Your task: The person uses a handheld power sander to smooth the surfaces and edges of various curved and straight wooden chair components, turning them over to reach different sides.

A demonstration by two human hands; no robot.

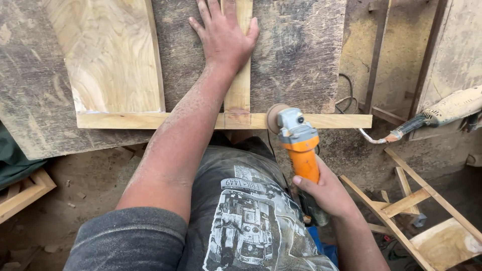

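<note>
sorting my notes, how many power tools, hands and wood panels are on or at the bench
Power tools: 2 – orange grinder, pale tool
Hands: 2 – left hand, right hand
Wood panels: 1 – light panel
Total: 5

I see a second power tool (454, 107), pale and dusty, lying at the right edge with its cable (374, 136) curling across the dusty ground. Below it, at the lower right, rests a frame of thin wooden slats (407, 201) with a pale panel (446, 244) set in it. At the lower left, the corner of another wooden frame (22, 193) lies on the sawdust-covered floor (90, 180), touching a dark green cloth (11, 158) at the left edge.
</note>
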